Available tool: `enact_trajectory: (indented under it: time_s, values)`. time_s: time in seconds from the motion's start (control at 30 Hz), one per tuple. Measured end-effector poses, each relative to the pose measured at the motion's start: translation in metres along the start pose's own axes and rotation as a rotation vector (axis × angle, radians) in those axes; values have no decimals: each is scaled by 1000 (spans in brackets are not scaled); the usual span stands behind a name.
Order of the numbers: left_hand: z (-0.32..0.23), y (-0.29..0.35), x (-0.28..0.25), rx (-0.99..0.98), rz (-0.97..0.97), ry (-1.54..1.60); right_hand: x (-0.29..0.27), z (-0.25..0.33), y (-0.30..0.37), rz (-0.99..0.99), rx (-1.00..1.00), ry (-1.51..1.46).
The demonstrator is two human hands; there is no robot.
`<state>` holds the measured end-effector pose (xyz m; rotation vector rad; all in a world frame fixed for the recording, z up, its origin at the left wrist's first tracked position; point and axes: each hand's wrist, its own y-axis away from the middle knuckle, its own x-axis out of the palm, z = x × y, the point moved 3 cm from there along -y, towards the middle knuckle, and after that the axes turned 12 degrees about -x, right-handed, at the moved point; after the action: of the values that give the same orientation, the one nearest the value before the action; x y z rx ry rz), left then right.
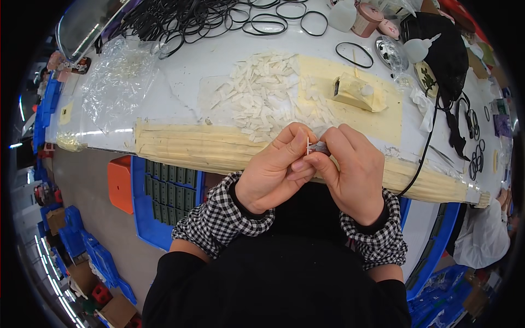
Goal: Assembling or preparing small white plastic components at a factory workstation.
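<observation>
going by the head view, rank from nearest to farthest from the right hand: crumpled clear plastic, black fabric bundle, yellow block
From the right hand:
1. Yellow block: just beyond it on the table
2. Black fabric bundle: far right
3. Crumpled clear plastic: left end

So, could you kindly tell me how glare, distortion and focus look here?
Head view: crinkled clear plastic sheet, bright glints; head view: long white light strips bend near the left rim; head view: small white hand-held piece, too tiny to judge focus.
</observation>
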<state>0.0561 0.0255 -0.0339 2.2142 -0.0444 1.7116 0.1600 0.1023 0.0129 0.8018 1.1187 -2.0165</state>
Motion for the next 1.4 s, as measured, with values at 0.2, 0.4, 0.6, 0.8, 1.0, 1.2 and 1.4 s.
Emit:
enact_trajectory:
  time_s: [0.2,0.4,0.6,0.8,1.0,1.2,1.4]
  values:
    - [-2,3,1,16,-61,-82,-2,0,-1,30,-18,22]
    - [-10,9,2,119,-265,-329,-6,-8,1,-15,15,-4]
    - [-14,12,2,209,-386,-474,-9,-27,12,-112,185,-121]
    - [-18,13,2,267,-407,-443,-9,-35,19,-102,212,-71]
    - [-29,14,0,299,-379,-349,-1,-25,13,-23,179,-54]
    - [-34,16,0,315,-352,-350,12,-18,11,71,125,46]
    - [-28,11,7,215,-461,-457,8,-21,7,-61,156,-90]
